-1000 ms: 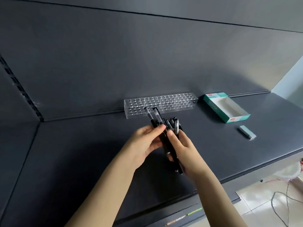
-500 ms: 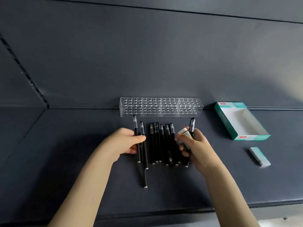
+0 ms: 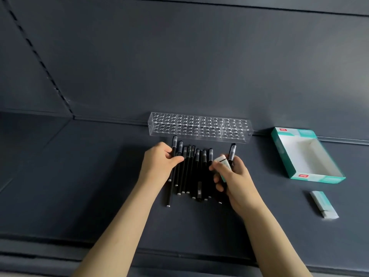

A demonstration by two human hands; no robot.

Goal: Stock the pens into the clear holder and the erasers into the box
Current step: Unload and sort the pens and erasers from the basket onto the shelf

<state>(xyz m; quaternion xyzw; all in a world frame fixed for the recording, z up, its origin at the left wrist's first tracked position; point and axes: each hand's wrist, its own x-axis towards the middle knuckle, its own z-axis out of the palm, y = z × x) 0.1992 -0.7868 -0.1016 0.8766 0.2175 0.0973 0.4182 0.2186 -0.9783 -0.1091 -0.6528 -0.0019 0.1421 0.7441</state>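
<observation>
Left hand point(image 3: 159, 164) curls round the leftmost pen point(image 3: 175, 142); right hand point(image 3: 235, 180) pinches an eraser point(image 3: 223, 160) and a second pen point(image 3: 232, 150). Other pens point(image 3: 196, 168) lie side by side on the shelf point(image 3: 99, 176), caps toward the clear holder point(image 3: 199, 126), whose long axis runs left-right. To the right are the box point(image 3: 317, 178) and a loose eraser point(image 3: 323, 203).

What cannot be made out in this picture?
Head view, the only one:
held eraser: fingers of the right hand cover most of it.
pens: they overlap, and the left hand covers some; no sure count.
box: its red labels are too small to read.
loose eraser: print blurred.
</observation>
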